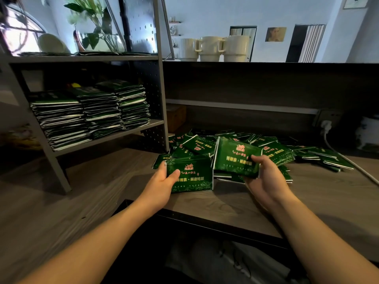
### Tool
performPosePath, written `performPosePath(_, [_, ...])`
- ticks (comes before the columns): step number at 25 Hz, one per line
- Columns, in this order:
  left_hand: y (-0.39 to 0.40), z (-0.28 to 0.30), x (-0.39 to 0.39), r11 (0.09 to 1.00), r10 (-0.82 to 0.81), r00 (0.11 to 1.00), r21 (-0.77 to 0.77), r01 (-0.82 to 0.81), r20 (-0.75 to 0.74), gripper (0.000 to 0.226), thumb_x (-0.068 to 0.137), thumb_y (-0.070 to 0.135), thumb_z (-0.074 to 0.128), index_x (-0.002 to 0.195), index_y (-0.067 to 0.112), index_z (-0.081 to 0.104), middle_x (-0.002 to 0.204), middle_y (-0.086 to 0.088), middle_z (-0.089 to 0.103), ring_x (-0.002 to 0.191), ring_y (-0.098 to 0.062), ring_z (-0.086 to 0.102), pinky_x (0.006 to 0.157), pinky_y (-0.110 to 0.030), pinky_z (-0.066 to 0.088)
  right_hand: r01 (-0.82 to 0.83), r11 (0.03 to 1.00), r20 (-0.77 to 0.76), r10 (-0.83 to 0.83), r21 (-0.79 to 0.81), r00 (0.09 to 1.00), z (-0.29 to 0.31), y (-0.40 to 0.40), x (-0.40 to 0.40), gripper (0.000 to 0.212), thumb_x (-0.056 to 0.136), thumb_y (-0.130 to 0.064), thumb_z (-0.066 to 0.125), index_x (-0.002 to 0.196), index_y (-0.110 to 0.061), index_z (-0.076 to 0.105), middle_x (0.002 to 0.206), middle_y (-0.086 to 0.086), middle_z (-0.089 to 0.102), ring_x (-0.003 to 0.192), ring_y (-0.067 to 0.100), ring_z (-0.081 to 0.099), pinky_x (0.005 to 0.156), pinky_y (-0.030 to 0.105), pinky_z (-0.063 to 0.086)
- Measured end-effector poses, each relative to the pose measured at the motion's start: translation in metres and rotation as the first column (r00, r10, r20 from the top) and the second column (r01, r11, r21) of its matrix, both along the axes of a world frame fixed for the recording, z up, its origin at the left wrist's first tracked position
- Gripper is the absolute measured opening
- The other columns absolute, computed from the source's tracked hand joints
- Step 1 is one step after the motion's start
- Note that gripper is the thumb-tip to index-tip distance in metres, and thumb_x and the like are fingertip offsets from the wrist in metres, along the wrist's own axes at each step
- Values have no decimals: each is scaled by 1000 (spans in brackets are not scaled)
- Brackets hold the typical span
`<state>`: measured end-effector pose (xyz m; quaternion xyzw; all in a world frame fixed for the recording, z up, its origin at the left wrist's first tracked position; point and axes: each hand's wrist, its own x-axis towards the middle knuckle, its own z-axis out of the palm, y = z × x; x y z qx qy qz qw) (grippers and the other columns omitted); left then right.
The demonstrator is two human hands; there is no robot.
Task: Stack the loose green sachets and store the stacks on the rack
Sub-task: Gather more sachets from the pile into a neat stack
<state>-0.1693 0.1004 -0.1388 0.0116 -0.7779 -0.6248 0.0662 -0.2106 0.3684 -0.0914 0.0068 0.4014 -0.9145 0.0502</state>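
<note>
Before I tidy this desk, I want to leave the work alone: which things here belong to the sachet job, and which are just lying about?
Part of the job:
- sachet held in the left hand
- sachets held in the right hand
- loose green sachets on the desk
- stored stacks
- grey rack

Just lying about:
- three cream mugs
- potted plant
- white plug and cable

Dim scene — window glare upper left, wide-angle bending and blur at edges.
</note>
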Motion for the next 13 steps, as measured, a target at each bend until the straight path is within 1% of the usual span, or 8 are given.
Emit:
performPosePath(1, [0,-1,-1,1000,8,1000,2,-8,5,105,66,86,52,154,34,27,159,8,34,147,-12,30,121,-48,24,-83,996,-35,85,43,996,-3,-4,4,26,94,-4,46,114,0,62,114,19,68,107,32,64,96,42,51])
performPosePath(3, [1,0,0,1000,-1,1000,8,1,0,108,63,89,54,154,35,27,160,9,33,147,-12,29,122,-48,22,-121,941,-142,173,317,975,-11,-14,11,24,92,3,50,111,-1,65,108,18,71,100,31,65,90,42,54])
performPosePath(5, [5,11,7,999,-16,1000,46,16,7,106,67,83,55,156,35,22,162,8,28,149,-12,25,123,-47,19,15,821,-248,155,571,956,-17,-20,14,15,89,5,62,97,-5,70,95,12,75,92,28,68,83,36,57])
performPosePath(8, [8,20,13,996,-1,1000,86,0,15,91,89,67,48,160,25,10,164,9,16,151,-14,15,124,-40,12,185,654,-362,145,734,921,-25,-18,12,11,82,-5,77,89,-12,71,88,12,74,88,33,69,84,45,59])
performPosePath(9, [10,23,16,998,-16,1000,60,15,14,93,88,71,50,159,25,12,162,10,21,151,-15,19,123,-40,15,220,606,-389,162,764,907,-26,-19,13,13,80,-9,80,88,-14,70,86,11,73,86,31,69,83,46,58])
performPosePath(10, [11,25,19,999,-33,999,8,33,-2,97,81,75,56,157,26,20,158,10,32,147,-15,29,122,-42,23,251,565,-412,176,786,894,-25,-20,15,16,79,-12,81,86,-16,68,85,10,72,84,28,69,80,44,58])
performPosePath(11, [12,26,21,998,-42,999,-46,41,-19,92,78,70,66,151,27,31,149,11,47,139,-13,43,118,-43,32,273,534,-429,191,800,883,-25,-22,16,18,78,-14,83,86,-16,67,83,8,72,81,24,68,77,41,58])
performPosePath(13, [14,26,24,993,-43,998,-108,37,-55,62,83,45,76,135,32,45,128,14,63,121,-6,58,109,-43,44,287,515,-446,215,808,869,-23,-25,20,21,78,-17,84,87,-15,65,81,5,71,75,17,66,72,36,56])
